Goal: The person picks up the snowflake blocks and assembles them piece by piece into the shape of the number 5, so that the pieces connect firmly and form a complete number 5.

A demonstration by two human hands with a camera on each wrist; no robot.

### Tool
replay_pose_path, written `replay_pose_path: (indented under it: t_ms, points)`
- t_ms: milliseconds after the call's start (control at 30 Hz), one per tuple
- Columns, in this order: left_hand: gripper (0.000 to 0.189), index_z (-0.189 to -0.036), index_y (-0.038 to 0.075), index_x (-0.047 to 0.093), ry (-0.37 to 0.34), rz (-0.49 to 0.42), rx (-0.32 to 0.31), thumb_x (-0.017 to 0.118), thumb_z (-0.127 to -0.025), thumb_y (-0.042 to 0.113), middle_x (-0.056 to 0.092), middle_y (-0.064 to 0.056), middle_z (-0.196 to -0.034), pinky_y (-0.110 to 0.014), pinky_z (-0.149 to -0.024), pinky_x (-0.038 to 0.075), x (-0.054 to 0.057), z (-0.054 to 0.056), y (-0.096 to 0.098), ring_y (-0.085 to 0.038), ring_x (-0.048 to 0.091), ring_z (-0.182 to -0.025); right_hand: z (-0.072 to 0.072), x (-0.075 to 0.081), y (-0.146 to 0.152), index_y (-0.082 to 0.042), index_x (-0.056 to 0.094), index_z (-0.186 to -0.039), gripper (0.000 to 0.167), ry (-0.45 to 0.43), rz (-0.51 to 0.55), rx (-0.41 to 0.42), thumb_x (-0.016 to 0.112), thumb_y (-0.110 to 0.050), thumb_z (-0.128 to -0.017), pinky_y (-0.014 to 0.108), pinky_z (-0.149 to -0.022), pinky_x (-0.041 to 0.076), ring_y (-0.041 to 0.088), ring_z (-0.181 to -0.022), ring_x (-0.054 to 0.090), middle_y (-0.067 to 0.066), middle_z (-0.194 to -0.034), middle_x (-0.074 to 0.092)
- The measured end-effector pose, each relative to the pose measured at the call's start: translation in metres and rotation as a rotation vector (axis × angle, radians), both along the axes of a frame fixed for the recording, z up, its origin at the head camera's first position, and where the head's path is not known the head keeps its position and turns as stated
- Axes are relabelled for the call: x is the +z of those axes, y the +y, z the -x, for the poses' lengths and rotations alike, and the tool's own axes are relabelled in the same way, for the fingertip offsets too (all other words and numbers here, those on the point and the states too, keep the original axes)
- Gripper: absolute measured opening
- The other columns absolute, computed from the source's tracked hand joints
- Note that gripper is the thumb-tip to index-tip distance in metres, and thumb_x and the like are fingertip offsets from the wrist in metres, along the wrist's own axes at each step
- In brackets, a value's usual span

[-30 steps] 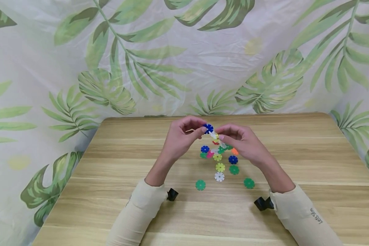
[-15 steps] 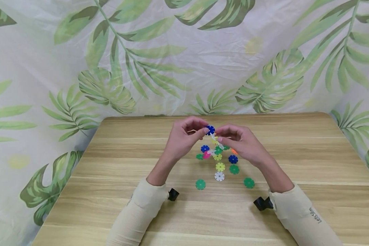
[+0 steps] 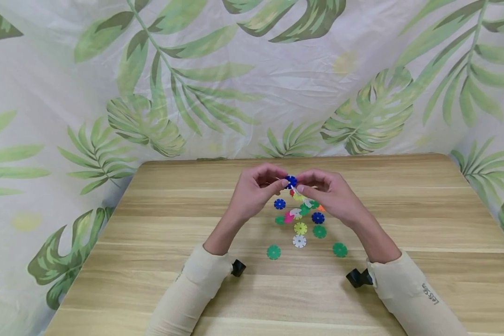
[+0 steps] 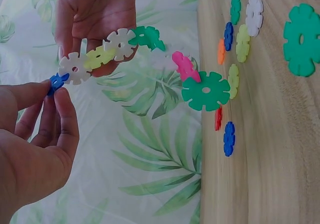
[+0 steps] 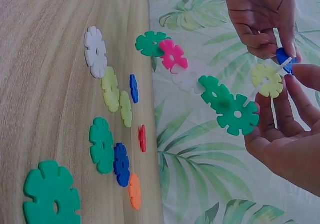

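My left hand (image 3: 256, 193) pinches a dark blue notched plastic disc (image 3: 290, 182) between thumb and fingers. Close beside it, my right hand (image 3: 328, 193) pinches the same linked chain near a white disc (image 4: 66, 70) that meets the blue one. From there the chain hangs above the table: a yellow disc (image 5: 264, 88), another white disc (image 4: 118, 38), green discs (image 5: 228, 121), a pale disc (image 5: 187, 80), a pink disc (image 5: 170, 60) and a green end disc (image 5: 145, 44). The right fingertips partly hide the grip, so how far blue and white interlock is unclear.
Several loose discs lie on the wooden table (image 3: 172, 280) below the hands: white (image 3: 299, 241), yellow (image 3: 300, 228), green (image 3: 273, 252), blue (image 3: 279, 204) and orange (image 5: 134, 191) among them. A leaf-print cloth (image 3: 252, 79) hangs behind the table's far edge.
My left hand has shifted right and slightly down, bringing the blue disc up to the right fingertips. The hanging chain swayed left, then back. My right hand stays nearly still.
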State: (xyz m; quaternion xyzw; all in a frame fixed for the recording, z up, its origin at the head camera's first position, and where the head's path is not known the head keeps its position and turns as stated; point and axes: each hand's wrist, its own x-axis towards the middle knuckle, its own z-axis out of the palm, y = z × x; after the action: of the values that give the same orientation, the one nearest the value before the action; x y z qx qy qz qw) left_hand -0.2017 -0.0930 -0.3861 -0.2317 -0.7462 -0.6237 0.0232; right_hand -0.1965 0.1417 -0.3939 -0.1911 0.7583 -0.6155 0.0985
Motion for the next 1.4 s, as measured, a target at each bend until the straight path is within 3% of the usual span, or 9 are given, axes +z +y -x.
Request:
replay_pose_path:
  t_ms: [233,467,700,867,1100,1267,1400]
  points:
    - [0.012,-0.11,-0.002,0.076,-0.004,-0.003,-0.001,0.075,-0.099,0.003,0.076,-0.022,-0.097,-0.024,-0.07,0.06,-0.002,0.0,0.001,-0.03,0.071,-0.078,0.0,0.001,-0.001,-0.002,0.072,-0.129,0.026,0.023,0.005,-0.013,0.067,-0.016,-0.108,0.025,-0.092,0.061,0.016,-0.105,0.073,0.018,-0.122,0.075]
    - [0.013,-0.111,-0.002,0.076,-0.001,0.008,0.01,0.074,-0.1,0.004,0.077,-0.021,-0.1,-0.025,-0.072,0.062,0.0,-0.001,-0.001,-0.013,0.071,-0.078,-0.001,0.001,-0.001,-0.002,0.072,-0.128,0.026,0.027,0.018,-0.017,0.067,-0.016,-0.108,0.025,-0.09,0.06,0.016,-0.103,0.072,0.019,-0.12,0.076]
    - [0.022,-0.123,-0.002,0.074,-0.019,-0.008,0.033,0.07,-0.102,0.003,0.072,-0.02,-0.111,-0.029,-0.076,0.065,0.005,-0.001,-0.007,-0.017,0.072,-0.082,-0.001,0.003,0.001,-0.002,0.07,-0.132,0.028,0.022,-0.015,-0.051,0.067,-0.016,-0.108,0.023,-0.092,0.059,0.015,-0.108,0.07,0.014,-0.126,0.074]
    - [0.031,-0.133,-0.005,0.07,-0.032,-0.053,0.03,0.064,-0.104,-0.005,0.067,-0.02,-0.117,-0.029,-0.083,0.066,0.01,0.0,-0.013,-0.009,0.073,-0.086,-0.001,0.007,0.007,-0.007,0.068,-0.135,0.033,0.031,-0.039,-0.113,0.068,-0.024,-0.107,0.02,-0.095,0.057,0.017,-0.115,0.068,0.014,-0.132,0.071]
    - [0.022,-0.125,-0.011,0.066,-0.085,-0.184,0.049,0.061,-0.103,-0.01,0.066,-0.009,-0.107,-0.027,-0.087,0.065,0.015,0.0,-0.016,-0.012,0.072,-0.087,0.001,0.011,0.015,-0.011,0.059,-0.148,0.047,0.011,-0.015,-0.116,0.072,-0.023,-0.105,0.021,-0.098,0.056,0.017,-0.122,0.065,0.011,-0.138,0.064]
    - [0.019,-0.121,-0.011,0.063,-0.111,-0.269,0.056,0.062,-0.103,-0.01,0.067,-0.007,-0.11,-0.026,-0.088,0.065,0.016,-0.001,-0.014,-0.012,0.073,-0.089,0.002,0.011,0.016,-0.005,0.058,-0.142,0.042,-0.011,0.011,-0.095,0.071,-0.022,-0.105,0.023,-0.096,0.058,0.016,-0.12,0.068,0.011,-0.132,0.064]
    - [0.014,-0.116,-0.009,0.06,-0.14,-0.305,0.062,0.06,-0.102,-0.011,0.067,-0.007,-0.112,-0.029,-0.09,0.066,0.013,0.0,-0.011,-0.013,0.076,-0.092,0.002,0.011,0.015,-0.005,0.059,-0.141,0.038,0.008,0.051,-0.135,0.069,-0.018,-0.106,0.02,-0.097,0.059,0.013,-0.116,0.07,0.006,-0.128,0.066]
